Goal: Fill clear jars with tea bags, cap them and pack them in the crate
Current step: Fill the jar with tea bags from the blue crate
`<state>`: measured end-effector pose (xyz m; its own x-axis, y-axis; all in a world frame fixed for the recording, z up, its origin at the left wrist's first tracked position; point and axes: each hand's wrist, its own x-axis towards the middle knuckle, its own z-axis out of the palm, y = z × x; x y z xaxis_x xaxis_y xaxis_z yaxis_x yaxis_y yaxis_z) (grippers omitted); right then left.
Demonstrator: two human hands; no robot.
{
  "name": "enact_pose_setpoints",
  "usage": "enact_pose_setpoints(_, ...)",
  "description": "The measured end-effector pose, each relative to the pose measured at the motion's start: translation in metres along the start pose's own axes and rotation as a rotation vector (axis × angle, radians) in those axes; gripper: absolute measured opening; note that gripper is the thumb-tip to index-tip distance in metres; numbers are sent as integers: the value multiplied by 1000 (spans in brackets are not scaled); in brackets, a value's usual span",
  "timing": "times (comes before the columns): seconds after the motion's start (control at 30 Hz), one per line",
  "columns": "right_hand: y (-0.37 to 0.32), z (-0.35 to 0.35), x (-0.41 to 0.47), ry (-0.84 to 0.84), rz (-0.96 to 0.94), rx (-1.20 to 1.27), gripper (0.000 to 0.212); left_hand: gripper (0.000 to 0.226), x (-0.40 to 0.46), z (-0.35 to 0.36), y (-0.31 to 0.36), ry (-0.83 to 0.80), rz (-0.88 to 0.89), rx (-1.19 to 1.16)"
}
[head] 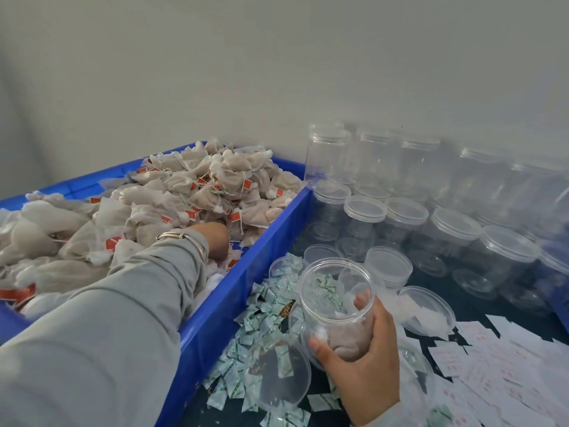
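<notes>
Reaching into the tea bags [191, 192] at ten o'clock, the left hand [215, 241] hides its fingers, perhaps curled; right hand [366, 362] fingers wrap the open jar [335, 306].

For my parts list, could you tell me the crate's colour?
The crate is blue, seen in the head view.

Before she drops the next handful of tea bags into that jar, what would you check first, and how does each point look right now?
1. Jar uncapped, mouth open: ok.
2. Right hand grips jar firmly: ok.
3. Jar has room: ok, few bags at its bottom.
4. Left hand has hold of tea bags: cannot tell, fingers buried in the pile.
5. Blue crate well stocked: ok.
6. Loose lid nearby: ok.
</notes>
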<state>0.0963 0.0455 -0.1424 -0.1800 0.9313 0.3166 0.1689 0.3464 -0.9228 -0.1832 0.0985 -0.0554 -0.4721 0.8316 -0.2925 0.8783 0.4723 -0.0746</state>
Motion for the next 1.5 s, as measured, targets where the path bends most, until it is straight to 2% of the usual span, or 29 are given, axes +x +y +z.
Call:
enact_pose_setpoints(0.23,1,-1,1,-1,4,-14,111,33,2,-2,1,-39,-19,-67)
enact_pose_setpoints(0.33,0,0,1,8,5,-7,111,41,3,-3,1,-27,-28,-160)
enact_pose_setpoints(0.47,0,-2,1,15,-8,-19,106,41,1,-7,-5,101,0,-251)
enact_pose_setpoints(0.57,0,-1,1,12,-5,-25,109,36,1,-14,-10,223,43,-544)
enact_pose_setpoints(0.63,0,-1,1,11,-2,-33,111,32,-4,-22,-7,258,73,-866)
enact_pose_setpoints(0.73,0,-1,1,13,3,-25,110,25,-15,-35,3,279,105,-1188)
enact_pose_setpoints(0.83,1,-1,2,26,8,-12,110,14,-33,-45,18,81,254,-1491)
enact_pose_setpoints(0.9,2,-1,3,33,1,-18,110,14,-46,-49,29,-40,403,-1577)
enact_pose_setpoints(1.0,3,-1,5,8,0,-42,112,24,-66,-50,43,-214,657,-1517)
enact_pose_setpoints(1.07,7,-1,6,-22,25,-50,115,23,-78,-49,52,-286,750,-1414)
enact_pose_setpoints(1.1,8,0,7,-36,44,-53,118,21,-84,-47,56,-250,769,-1317)
enact_pose_setpoints(1.13,8,1,8,-47,56,-56,122,19,-89,-44,61,-131,785,-1165)
enact_pose_setpoints(1.2,7,3,9,-60,61,-57,128,15,-98,-37,69,245,809,-775)
enact_pose_setpoints(1.23,7,4,10,-67,55,-64,128,14,-104,-35,73,380,839,-647)
enact_pose_setpoints(1.27,8,5,10,-76,48,-80,127,15,-109,-33,75,436,877,-602)
enact_pose_setpoints(1.33,11,5,10,-91,59,-103,126,15,-116,-32,78,415,945,-642)
enact_pose_setpoints(1.5,12,6,10,-67,83,-102,127,15,-110,-24,83,453,957,-528)
